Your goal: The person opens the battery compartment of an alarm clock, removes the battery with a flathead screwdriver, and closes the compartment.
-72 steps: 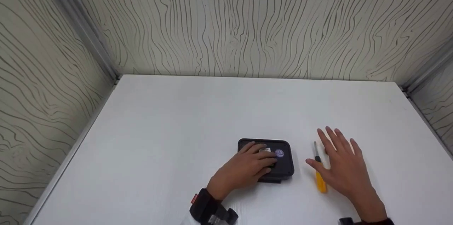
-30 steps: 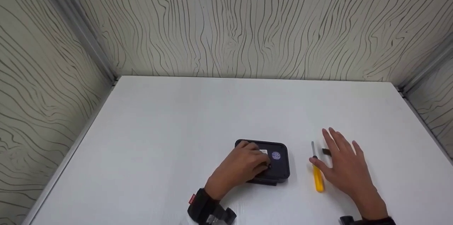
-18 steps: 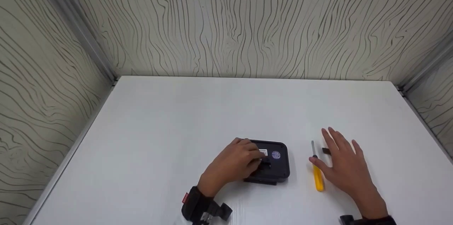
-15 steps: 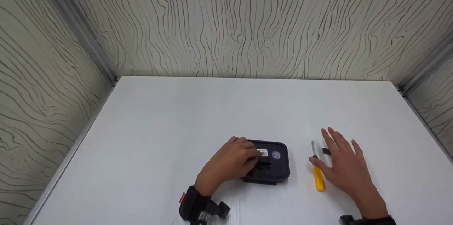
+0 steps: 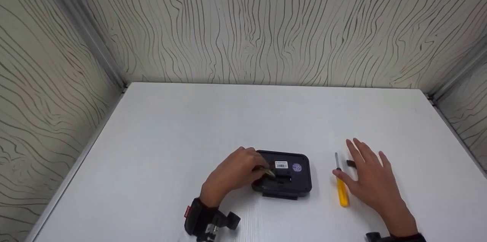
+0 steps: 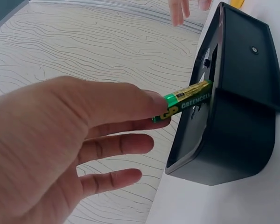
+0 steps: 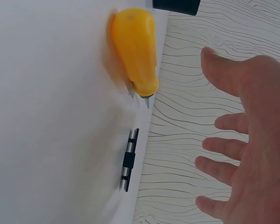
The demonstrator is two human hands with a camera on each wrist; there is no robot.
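My left hand (image 5: 236, 169) pinches a green and gold GP Greencell battery (image 6: 186, 101) between thumb and index finger; the other fingers are loosely bent. The battery slants up from a slot in the back of a black box-shaped device (image 5: 300, 181), its far end at the slot; whether it sits inside I cannot tell. A white label and a round purple sticker mark the device. My right hand (image 5: 371, 185) is spread, holding nothing, just right of a yellow-handled screwdriver (image 5: 343, 192). Near its fingers lies a small black strip with metal contacts (image 7: 129, 160), partly hidden in the head view.
All of it lies on a white table (image 5: 171, 139) with a patterned panel (image 5: 243, 25) behind and others at the sides. Both wrists wear dark straps with camera mounts (image 5: 205, 219).
My left hand has drawn back leftward from the device, uncovering its slot and label; the battery in its fingers has come into view. The right hand has hardly moved.
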